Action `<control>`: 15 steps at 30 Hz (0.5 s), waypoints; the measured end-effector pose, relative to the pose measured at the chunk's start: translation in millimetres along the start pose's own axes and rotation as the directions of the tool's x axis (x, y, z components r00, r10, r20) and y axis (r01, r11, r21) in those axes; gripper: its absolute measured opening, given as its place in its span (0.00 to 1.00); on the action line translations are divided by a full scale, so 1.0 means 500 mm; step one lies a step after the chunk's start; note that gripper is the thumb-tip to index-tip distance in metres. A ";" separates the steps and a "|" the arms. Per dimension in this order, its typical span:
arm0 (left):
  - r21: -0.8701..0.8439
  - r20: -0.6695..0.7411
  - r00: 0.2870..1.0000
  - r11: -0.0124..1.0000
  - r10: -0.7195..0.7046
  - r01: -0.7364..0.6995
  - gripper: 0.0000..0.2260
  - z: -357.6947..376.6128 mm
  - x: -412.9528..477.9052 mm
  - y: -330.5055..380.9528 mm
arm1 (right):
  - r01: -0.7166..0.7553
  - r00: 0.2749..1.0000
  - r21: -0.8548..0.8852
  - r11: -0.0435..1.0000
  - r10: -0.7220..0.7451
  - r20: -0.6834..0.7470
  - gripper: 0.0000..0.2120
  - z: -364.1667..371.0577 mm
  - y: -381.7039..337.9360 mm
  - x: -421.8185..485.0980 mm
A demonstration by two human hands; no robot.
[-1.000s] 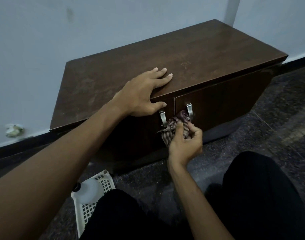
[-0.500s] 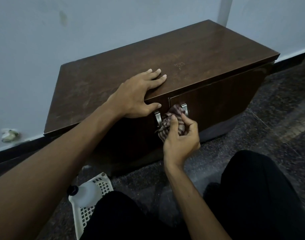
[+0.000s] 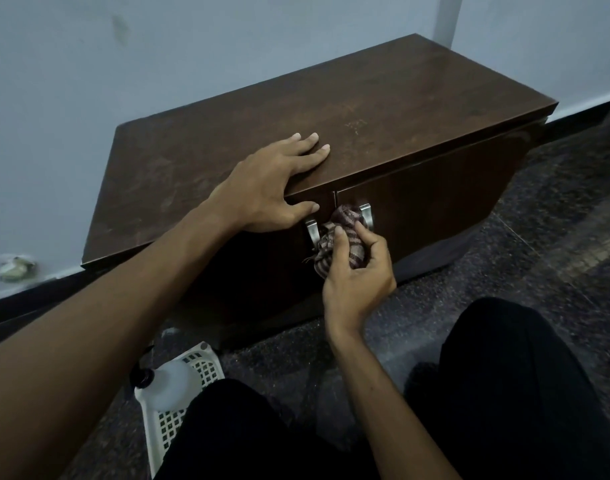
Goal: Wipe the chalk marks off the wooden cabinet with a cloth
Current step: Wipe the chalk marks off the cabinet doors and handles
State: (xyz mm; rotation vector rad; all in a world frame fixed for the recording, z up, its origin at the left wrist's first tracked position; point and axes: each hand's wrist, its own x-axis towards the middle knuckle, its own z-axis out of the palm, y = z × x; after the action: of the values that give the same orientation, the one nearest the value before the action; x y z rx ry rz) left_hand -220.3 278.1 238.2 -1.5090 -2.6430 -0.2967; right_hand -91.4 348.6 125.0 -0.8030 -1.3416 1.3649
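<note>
Little has shifted: my right hand [image 3: 359, 275] still pinches the bunched striped cloth [image 3: 345, 220] against the cabinet [image 3: 383, 109] front, between its two metal handles [image 3: 366, 214], the wad running upright, tipped toward the right one. My left hand [image 3: 265, 188] lies flat on top, fingers together, thumb over the front edge.

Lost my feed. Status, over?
Left hand flat on cabinet top. Right hand grips cloth at door fronts. Handles close on both sides.
</note>
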 end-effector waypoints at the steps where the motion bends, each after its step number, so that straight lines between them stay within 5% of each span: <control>1: 0.003 0.001 1.000 1.000 0.002 -0.002 0.38 0.000 0.000 0.001 | 0.007 1.000 -0.014 1.000 -0.007 0.004 0.08 -0.001 0.004 0.001; 6: -0.012 -0.009 1.000 1.000 0.007 -0.007 0.38 0.001 0.000 0.006 | 0.055 0.998 -0.121 0.991 -0.049 0.049 0.08 -0.011 0.050 -0.001; 11: -0.012 -0.016 1.000 1.000 0.014 -0.014 0.37 0.002 -0.003 0.007 | -0.018 0.964 -0.307 0.952 0.098 0.248 0.08 -0.054 0.112 -0.036; 15: 0.030 -0.095 0.995 0.999 0.031 -0.028 0.36 0.013 -0.010 0.015 | 0.084 0.975 -0.219 0.972 -0.035 0.222 0.09 -0.069 0.076 -0.037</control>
State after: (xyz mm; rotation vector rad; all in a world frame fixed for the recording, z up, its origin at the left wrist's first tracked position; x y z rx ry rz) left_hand -211.3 279.1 231.8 -1.4852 -2.5386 -0.3183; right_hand -61.9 346.1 79.2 -0.7735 -1.7032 1.2943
